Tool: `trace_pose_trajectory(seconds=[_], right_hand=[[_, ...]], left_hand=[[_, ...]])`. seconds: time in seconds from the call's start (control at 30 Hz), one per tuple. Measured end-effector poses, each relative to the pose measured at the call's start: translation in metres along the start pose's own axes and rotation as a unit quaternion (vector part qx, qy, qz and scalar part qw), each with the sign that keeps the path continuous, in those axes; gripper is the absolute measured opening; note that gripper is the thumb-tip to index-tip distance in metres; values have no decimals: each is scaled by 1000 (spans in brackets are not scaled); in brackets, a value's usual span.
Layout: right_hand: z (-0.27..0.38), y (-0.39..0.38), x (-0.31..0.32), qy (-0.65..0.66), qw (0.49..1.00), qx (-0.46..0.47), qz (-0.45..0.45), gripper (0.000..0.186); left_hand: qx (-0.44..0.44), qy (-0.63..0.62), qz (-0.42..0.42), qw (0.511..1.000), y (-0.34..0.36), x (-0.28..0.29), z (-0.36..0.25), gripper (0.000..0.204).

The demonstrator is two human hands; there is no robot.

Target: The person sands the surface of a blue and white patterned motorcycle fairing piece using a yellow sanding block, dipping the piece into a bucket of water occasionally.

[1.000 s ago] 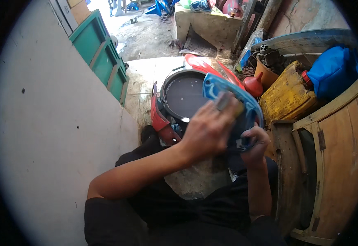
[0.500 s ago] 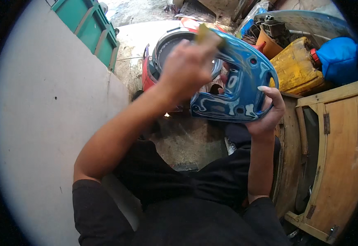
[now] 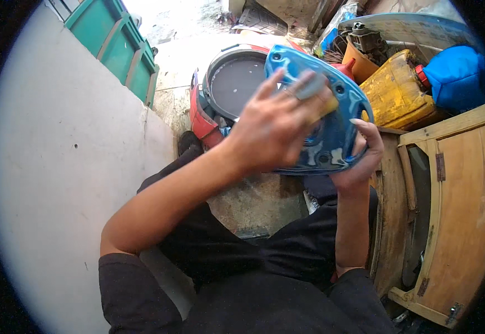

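Observation:
A glossy blue panel [image 3: 345, 133], curved and pierced with several small holes, is held up in front of me. My right hand [image 3: 362, 147] grips its lower right edge, thumb on the face and fingers behind. Against the face of the panel is my left hand [image 3: 273, 125], smeared by motion, closed on a yellow sponge [image 3: 331, 104] that shows only in part. The left hand and sponge hide much of the panel's middle. Beyond it stands a round black basin [image 3: 209, 78] with dark water inside.
Red panels [image 3: 202, 111] lie around the basin. A white wall [image 3: 75, 178] closes off the left. To the right are a yellow jerrycan [image 3: 392, 83], a blue bag-like bundle [image 3: 458, 78], an orange container [image 3: 361, 62] and a wooden cabinet [image 3: 468, 195].
My left hand and the sponge have moved from the panel's top down and toward its middle. The panel has tilted and sunk slightly; my right hand keeps its grip.

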State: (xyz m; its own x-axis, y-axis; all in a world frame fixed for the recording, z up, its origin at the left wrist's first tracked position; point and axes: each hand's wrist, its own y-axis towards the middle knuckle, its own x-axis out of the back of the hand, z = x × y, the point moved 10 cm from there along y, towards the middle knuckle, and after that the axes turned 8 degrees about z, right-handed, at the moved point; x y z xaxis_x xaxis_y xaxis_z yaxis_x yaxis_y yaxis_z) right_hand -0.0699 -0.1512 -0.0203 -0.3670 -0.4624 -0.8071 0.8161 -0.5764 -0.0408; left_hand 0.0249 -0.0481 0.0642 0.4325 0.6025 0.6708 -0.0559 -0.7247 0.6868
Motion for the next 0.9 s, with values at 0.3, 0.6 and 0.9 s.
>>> trace_pose_trajectory(seconds=[0.3,0.6,0.9], right_hand=[[-1,-2,-47,-18,996,-9,92,79],[-2,-2,-53,56,990,-32,126,80],[3,-2,-46,33,995,-15,93,81]], left_hand=[[47,-65,-22,997,-4,18,49,38],[33,92,17,995,-4,17,52,45],[37,71,3,997,-1,16,60,42]])
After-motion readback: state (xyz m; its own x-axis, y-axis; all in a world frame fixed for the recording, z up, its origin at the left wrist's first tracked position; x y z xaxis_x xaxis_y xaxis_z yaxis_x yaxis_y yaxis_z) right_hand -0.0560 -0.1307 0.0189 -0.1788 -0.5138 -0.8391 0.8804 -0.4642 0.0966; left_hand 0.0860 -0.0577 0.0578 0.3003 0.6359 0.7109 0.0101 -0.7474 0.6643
